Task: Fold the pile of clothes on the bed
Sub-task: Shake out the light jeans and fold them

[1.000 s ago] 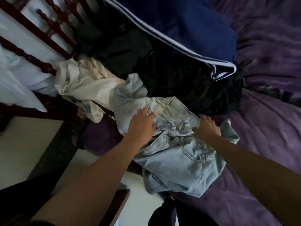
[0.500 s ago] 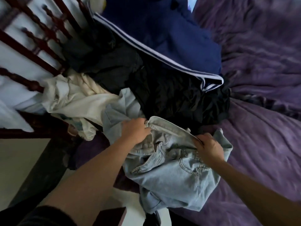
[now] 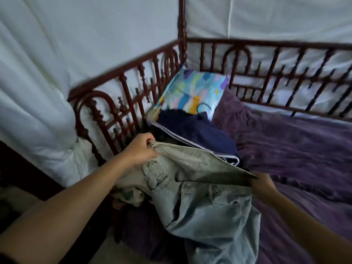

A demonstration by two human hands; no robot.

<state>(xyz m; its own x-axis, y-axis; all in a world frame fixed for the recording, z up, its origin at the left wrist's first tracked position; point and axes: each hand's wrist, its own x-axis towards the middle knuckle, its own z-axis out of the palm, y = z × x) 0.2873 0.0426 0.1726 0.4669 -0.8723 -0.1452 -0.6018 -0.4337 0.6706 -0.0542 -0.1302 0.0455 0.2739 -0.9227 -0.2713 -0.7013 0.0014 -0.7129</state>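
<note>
Head view, looking down over both forearms at a bed [image 3: 270,110] with a dark red turned-wood railing [image 3: 133,86] along its far and left sides. A pair of pale blue jeans [image 3: 209,216] is held up in front of the person by the waistband, which is stretched in a taut line between the two hands. The rest of the denim hangs crumpled below it toward the bed's near edge, with belt loops and a pocket showing.

The left hand [image 3: 140,149] grips the waistband's left end. Its fingers [image 3: 147,138] are curled over the top of the band and the thumb presses against the cloth below. The right hand [image 3: 263,184] holds the waistband's right end lower down, closed on the corner, though most of its fingers are hidden behind the denim.

Just behind the waistband lies a navy garment [image 3: 200,134] with white stripes along its edge, part of the heap in the bed's left corner. Darker clothing shows beneath it, close behind the left hand. A pale, rumpled garment [image 3: 131,195] lies below the left wrist, partly covered by the jeans.

Beyond the navy piece, a pillow [image 3: 190,90] printed in bright blues, yellows and pinks leans into the railing's corner. A purple bedspread [image 3: 295,145] covers the bed to the right. White cloth [image 3: 57,54] hangs behind the railing.
</note>
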